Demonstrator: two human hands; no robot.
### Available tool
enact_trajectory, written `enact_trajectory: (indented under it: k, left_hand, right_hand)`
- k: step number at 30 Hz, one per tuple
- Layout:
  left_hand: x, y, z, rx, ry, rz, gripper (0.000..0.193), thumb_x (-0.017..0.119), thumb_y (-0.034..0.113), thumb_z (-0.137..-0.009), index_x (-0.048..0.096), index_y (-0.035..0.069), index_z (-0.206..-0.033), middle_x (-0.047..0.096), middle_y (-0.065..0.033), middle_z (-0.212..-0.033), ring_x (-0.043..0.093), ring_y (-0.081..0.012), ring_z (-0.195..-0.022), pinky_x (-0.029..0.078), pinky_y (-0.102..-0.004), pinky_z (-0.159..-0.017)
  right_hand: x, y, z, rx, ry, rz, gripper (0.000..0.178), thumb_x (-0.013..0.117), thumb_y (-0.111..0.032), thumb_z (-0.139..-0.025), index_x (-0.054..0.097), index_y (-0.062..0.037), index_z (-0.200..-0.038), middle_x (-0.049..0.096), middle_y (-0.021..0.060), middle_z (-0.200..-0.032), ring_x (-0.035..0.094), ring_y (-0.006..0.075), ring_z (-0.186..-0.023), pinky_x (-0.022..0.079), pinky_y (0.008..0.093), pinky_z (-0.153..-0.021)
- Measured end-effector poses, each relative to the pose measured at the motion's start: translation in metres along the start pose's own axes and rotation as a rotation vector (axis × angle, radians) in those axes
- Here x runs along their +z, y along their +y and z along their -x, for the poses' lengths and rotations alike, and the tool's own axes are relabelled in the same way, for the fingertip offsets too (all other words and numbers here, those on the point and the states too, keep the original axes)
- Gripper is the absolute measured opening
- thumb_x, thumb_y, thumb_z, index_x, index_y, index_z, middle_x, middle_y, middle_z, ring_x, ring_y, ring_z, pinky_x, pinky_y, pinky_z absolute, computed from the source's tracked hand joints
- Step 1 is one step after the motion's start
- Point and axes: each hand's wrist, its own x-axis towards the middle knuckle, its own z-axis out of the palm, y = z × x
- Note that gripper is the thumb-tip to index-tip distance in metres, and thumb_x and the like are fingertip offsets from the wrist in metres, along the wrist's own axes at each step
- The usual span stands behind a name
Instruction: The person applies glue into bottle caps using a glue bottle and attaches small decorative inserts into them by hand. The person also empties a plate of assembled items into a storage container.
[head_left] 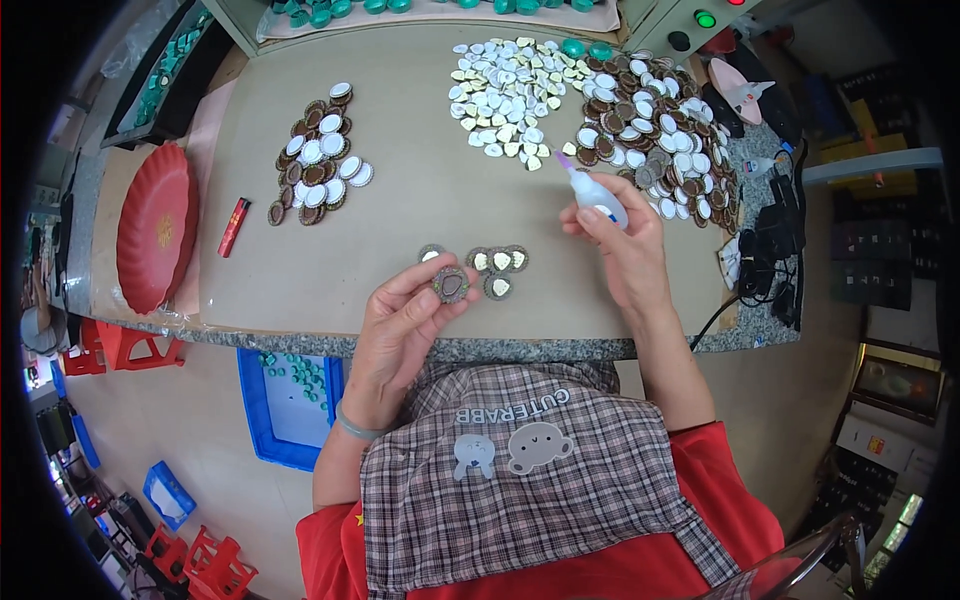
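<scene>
My left hand (400, 308) pinches a round brown disc (451, 285) with a beaded rim, near the table's front edge. Its face is turned up and shows a dark outline in the middle. In my right hand (632, 245) is a small translucent squeeze bottle (603, 202), its purple nozzle pointing up and to the left, away from the disc. Just beyond my left fingers lie several similar discs (497, 287), with pale gold pieces on their centres. A loose heap of small white and gold pieces (505, 98) spreads farther back.
A large pile of brown and white discs (660, 140) covers the back right, and a smaller pile (320, 150) lies on the left. A red fluted dish (160, 228) and a red tube (234, 227) sit farther left. Below the edge stands a blue tray (290, 455).
</scene>
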Motion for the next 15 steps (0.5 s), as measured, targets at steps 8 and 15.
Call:
enact_trajectory:
  k: [8,15]
  left_hand:
    - [0.003,-0.002,-0.001,0.008,0.006,0.008,0.045,0.068,0.013,-0.086,0.054,-0.004,-0.124,0.061,-0.0214,-0.114,0.063,-0.0280,-0.101,0.053,-0.0327,-0.091]
    - [-0.004,-0.003,-0.001,0.013,-0.017,0.002,0.042,0.066,0.013,-0.087,0.054,-0.004,-0.124,0.061,-0.0208,-0.115,0.062,-0.0287,-0.106,0.052,-0.0370,-0.092]
  right_hand:
    - [0.006,0.017,-0.053,-0.223,0.154,0.912,0.027,0.071,-0.008,-0.075,0.060,-0.0017,-0.099,0.061,0.0097,-0.085,0.063,0.0249,-0.076,0.050,0.0360,-0.069]
    - [0.017,0.023,-0.065,-0.421,0.113,1.258,0.021,0.072,-0.013,-0.076,0.061,0.0004,-0.088,0.061,0.0154,-0.086,0.063,0.0343,-0.080,0.050,0.0443,-0.070]
